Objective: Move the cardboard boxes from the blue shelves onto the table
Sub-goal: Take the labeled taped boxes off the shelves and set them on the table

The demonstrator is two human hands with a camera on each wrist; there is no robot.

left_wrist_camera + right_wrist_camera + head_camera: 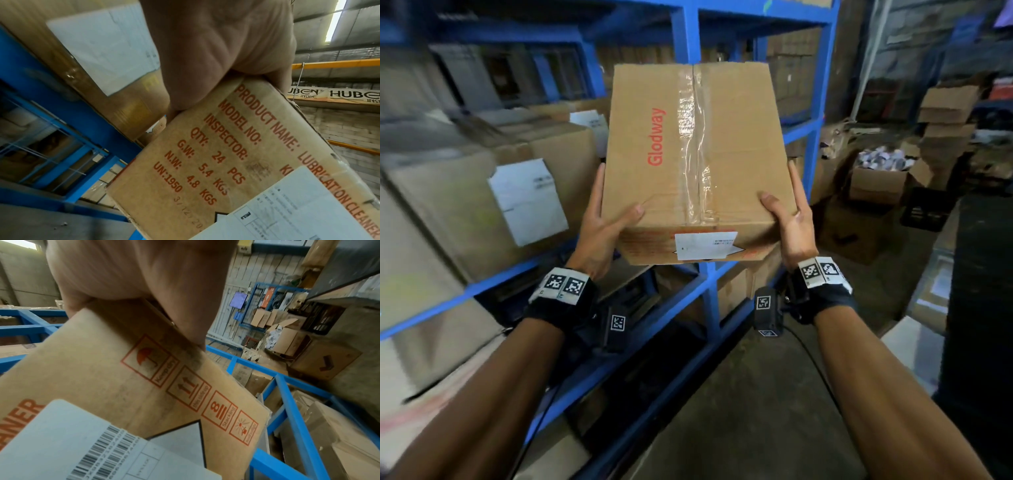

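Observation:
A taped cardboard box (pixel 698 161) with red "Glodway" print and a white label on its near face hangs in the air in front of the blue shelves (pixel 690 41). My left hand (pixel 604 219) grips its left near corner, thumb on top, fingers along the side. My right hand (pixel 789 219) grips the right near corner the same way. The left wrist view shows the box's printed near face (pixel 226 162) under my left hand (pixel 216 48). The right wrist view shows handling symbols on the box (pixel 144 378) below my right hand (pixel 144 272).
More labelled cardboard boxes (pixel 517 192) fill the shelf bays at left. Stacked and opened cartons (pixel 883 178) crowd the floor at right, beside a dark crate (pixel 924 209). A bare strip of concrete floor (pixel 739 411) runs between the shelves and a dark surface (pixel 983 308) at right.

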